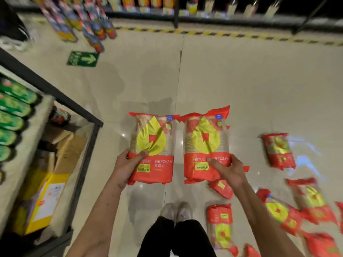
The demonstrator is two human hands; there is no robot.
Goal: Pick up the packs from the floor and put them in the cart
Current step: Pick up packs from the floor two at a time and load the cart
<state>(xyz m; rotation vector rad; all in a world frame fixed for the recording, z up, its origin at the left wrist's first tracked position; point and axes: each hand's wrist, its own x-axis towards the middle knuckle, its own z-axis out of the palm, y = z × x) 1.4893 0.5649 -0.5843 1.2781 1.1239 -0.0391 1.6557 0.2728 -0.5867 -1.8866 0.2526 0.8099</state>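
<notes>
1. Packs, two of them, are up off the floor, one in each of my hands, side by side and almost touching, long axes running from 6 toward 12 o'clock.
2. My left hand (130,165) is closed on the lower left edge of the left pack (152,149), thumb across its front.
3. My right hand (229,170) is closed on the lower right corner of the right pack (204,145), thumb on the red band.
4. What I take to be the cart (55,95), a black-framed bin holding cardboard boxes (61,151), lies at about 9 o'clock, so my left hand is nearer.
5. More packs on the floor (278,150) lie at 3 to 5 o'clock, beside my right arm.
</notes>
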